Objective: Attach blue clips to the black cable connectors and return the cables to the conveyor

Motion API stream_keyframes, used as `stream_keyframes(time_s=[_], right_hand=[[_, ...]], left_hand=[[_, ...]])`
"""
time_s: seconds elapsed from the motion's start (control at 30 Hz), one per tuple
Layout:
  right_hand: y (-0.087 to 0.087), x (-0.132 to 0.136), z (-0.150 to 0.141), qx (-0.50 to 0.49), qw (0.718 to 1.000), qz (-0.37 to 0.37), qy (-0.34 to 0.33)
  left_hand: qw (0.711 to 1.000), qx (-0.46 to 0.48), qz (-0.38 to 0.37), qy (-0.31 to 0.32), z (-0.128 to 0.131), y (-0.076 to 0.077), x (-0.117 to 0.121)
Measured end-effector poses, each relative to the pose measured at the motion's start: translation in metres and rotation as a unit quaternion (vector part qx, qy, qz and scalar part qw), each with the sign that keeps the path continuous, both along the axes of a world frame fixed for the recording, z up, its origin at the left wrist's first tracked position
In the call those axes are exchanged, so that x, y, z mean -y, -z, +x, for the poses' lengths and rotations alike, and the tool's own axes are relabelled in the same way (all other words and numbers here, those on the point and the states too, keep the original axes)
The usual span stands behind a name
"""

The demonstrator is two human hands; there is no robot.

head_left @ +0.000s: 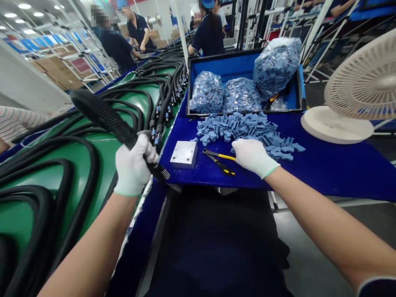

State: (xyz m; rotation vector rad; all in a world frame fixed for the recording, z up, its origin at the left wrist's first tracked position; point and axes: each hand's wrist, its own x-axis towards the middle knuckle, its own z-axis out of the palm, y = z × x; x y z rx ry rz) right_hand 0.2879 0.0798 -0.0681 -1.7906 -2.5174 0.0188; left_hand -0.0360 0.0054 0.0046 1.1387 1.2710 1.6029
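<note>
Your left forearm [89, 251] and right forearm [321, 218] rise from the lower corners of the view, ending in white gloves. At 11 o'clock, your left grip [133, 165] is closed firmly around a black corrugated hose [102, 115], just behind its spring-wound end [165, 173], with the free length angling up and away. At 1 o'clock, your right grip [253, 156] lies open and palm-down on the blue desk [324, 173], holding nothing visible, against the near edge of a loose pile of blue pieces [238, 134]. Its fingers point toward yellow-handled pliers [219, 161] at 12 o'clock, beside a metal block [184, 154]. Behind them stands a case [244, 70] of bagged blue pieces, and a fan [368, 86] sits at 2 o'clock. More hoses [161, 86] lie on a green belt [89, 152] at 10 o'clock.

A careless swing of the long hose could sweep the pliers or scatter the pile. Pieces could also slide off the desk's near edge if your right grip drags across them.
</note>
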Motion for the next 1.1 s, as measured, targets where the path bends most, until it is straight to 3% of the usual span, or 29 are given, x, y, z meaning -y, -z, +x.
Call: stream_keyframes(time_s=[0.1,0.23,0.37,0.5,0.6,0.73,0.83,1.1], right_hand=[[-0.002,-0.008,-0.002,0.008,0.999,0.015,-0.046],[-0.007,-0.007,-0.003,-0.056,0.995,0.008,-0.082],[-0.012,-0.007,-0.002,-0.152,0.983,0.012,-0.098],[-0.019,-0.006,-0.024,-0.214,0.972,-0.011,-0.091],[-0.025,-0.006,-0.060,-0.299,0.942,-0.036,-0.147],[-0.029,-0.012,-0.114,-0.404,0.878,-0.118,-0.225],[-0.027,-0.020,-0.144,-0.449,0.847,-0.164,-0.233],[-0.013,-0.042,-0.172,-0.500,0.796,-0.244,-0.238]], left_hand=[[0.996,-0.036,0.080,0.001,0.006,-0.007,-0.034],[0.994,-0.067,0.089,0.008,0.010,-0.001,-0.067],[0.996,-0.058,0.067,0.019,0.008,0.017,-0.075],[0.992,-0.094,0.068,-0.040,0.008,0.027,-0.075],[0.982,-0.162,0.060,-0.073,0.013,0.025,-0.075],[0.977,-0.212,0.027,-0.024,0.011,0.018,-0.073],[0.974,-0.223,0.024,0.004,0.004,0.016,-0.073],[0.987,-0.151,0.020,0.049,-0.002,0.023,-0.079]])
